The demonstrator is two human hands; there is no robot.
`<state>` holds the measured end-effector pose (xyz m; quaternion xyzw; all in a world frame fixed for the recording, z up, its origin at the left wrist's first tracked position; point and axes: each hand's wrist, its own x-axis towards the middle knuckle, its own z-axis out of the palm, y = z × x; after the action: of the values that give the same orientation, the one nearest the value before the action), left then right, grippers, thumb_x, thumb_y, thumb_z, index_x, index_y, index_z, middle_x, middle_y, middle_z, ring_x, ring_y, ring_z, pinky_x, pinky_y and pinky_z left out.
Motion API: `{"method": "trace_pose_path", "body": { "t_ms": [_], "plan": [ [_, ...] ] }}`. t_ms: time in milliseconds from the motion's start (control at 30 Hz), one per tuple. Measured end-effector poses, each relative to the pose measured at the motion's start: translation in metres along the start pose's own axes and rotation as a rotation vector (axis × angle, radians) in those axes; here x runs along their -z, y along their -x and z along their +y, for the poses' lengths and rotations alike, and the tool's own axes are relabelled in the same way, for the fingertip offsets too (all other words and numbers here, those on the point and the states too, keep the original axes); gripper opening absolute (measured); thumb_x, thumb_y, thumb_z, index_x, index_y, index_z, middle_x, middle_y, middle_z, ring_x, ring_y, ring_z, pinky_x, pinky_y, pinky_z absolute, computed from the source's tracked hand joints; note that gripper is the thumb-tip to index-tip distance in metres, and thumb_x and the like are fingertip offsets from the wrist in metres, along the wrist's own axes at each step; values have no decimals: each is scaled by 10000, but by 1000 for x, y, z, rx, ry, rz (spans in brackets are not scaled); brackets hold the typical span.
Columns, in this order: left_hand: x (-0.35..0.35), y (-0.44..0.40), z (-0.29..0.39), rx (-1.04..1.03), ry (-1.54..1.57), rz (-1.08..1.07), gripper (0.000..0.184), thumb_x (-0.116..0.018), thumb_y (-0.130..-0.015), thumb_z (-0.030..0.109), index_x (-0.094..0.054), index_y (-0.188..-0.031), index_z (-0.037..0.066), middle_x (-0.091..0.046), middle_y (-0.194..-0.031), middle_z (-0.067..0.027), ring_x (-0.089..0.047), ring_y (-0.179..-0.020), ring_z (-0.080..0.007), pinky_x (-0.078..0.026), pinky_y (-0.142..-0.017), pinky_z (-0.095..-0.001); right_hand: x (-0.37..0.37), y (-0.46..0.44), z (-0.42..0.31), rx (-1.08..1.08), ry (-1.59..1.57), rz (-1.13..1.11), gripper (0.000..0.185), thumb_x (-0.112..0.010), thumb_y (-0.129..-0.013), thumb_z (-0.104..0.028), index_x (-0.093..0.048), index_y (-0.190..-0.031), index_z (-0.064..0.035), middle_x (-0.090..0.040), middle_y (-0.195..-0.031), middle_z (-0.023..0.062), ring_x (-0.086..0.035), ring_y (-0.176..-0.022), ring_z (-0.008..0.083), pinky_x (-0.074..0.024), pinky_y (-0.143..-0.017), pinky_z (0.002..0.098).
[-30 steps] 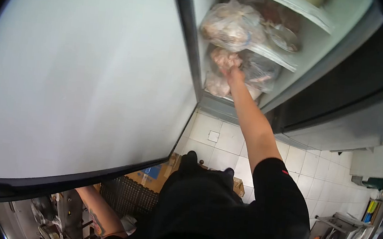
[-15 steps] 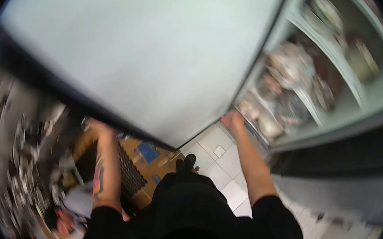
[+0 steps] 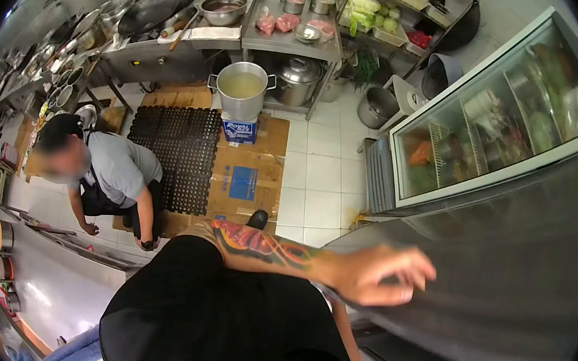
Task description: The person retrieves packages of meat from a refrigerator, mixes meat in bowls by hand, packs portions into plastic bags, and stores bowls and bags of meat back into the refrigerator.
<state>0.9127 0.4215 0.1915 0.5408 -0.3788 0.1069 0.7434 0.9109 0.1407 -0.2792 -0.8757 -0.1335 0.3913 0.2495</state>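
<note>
My left hand, below a tattooed forearm, reaches across to the right with loosely bent fingers apart. It holds nothing and is in front of the grey metal refrigerator door; whether it touches the door I cannot tell. A strip of my right forearm shows low beside my black shirt, and my right hand is hidden. Beyond the metal surface stands a glass-front fridge with food on its shelves.
A co-worker bends over at the left. On a blue box stands a large pot of liquid. Cardboard and a black rubber mat cover the floor. A steel table bears bagged meat.
The large door and open compartment with bagged food have left view. My left hand has come across to the right, off the door edge. My right hand has dropped out of sight.
</note>
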Motion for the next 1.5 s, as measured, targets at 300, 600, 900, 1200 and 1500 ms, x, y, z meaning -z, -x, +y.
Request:
{"method": "trace_pose_path", "body": {
  "t_ms": [300,600,900,1200,1500],
  "plan": [
    [180,44,-82,333,-270,-147,420,-583,-936,142,-459,-1329,61,-668,-1028,-99,-669,-935,-233,-545,-793,-348,10,43,37,-438,-25,53,461,-610,-911,-383,-565,-1223,-46,-633,-1171,143,-669,-901,278,-523,-676,349],
    [449,201,-165,880,-543,414,388,-580,-948,135,-472,-1301,13,-679,-1028,-141,-678,-916,-216,-536,-783,-337,66,-47,-61,-510,-132,136,441,-604,-905,-367,-583,-1206,-46,-629,-1179,151,-638,-957,313,-504,-754,377],
    [583,260,-132,1180,-903,606,445,-618,-874,208,-556,-1242,-34,-697,-992,-213,-701,-872,-309,-544,-781,-372,158,-120,-120,-544,-167,211,421,-599,-898,-351,-600,-1188,-46,-625,-1187,159,-607,-1012,348,-485,-833,405],
    [681,183,-151,973,-904,695,389,-609,-901,132,-539,-1249,-28,-691,-929,-165,-682,-759,-271,-539,-704,-346,250,-214,-66,-328,290,75,403,-594,-892,-335,-617,-1171,-45,-621,-1196,167,-576,-1067,383,-466,-911,433],
    [962,22,-259,735,-1471,890,567,-671,-847,219,-455,-1322,-4,-550,-1223,-271,-538,-1140,-427,-455,-944,-477,476,-742,-506,480,-121,323,264,-526,-939,-126,-639,-1171,-71,-720,-838,106,-685,-781,184,-522,-718,309]
  ]
}}
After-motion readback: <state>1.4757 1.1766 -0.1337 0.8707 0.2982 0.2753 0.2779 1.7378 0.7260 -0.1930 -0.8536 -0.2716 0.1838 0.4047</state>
